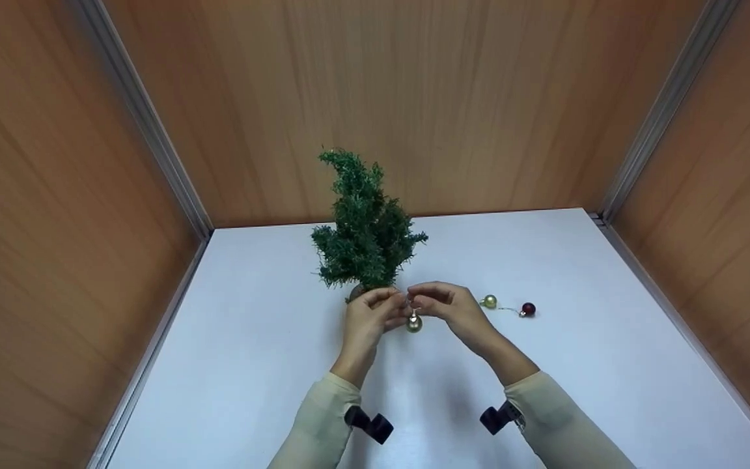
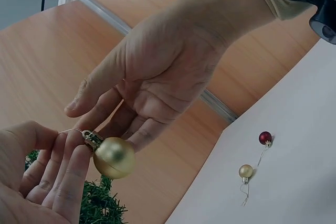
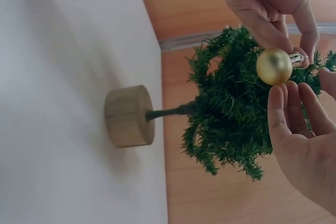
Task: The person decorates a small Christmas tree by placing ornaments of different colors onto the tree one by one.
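Close in front of the small artificial Christmas tree [image 1: 365, 228], both hands meet at a gold bauble [image 1: 414, 324]. My left hand [image 1: 367, 319] pinches the bauble's thin hanging loop between thumb and fingertips, and the bauble [image 2: 114, 158] hangs from it by its metallic cap. The right hand [image 1: 456, 311] is at the bauble's other side, its fingers bent loosely behind it and the thumb held apart in the left wrist view. In the right wrist view, the right hand's fingertips [image 3: 287, 90] are right beneath the bauble [image 3: 274, 67], which overlaps the tree's branches.
On the white table [image 1: 251, 365], right of the hands, lie another gold bauble [image 1: 489, 301] and a dark red bauble [image 1: 528, 309] with strings. A round wooden base [image 3: 129, 116] supports the tree. Wood-patterned panels [image 1: 466, 104] enclose the table at the back and sides.
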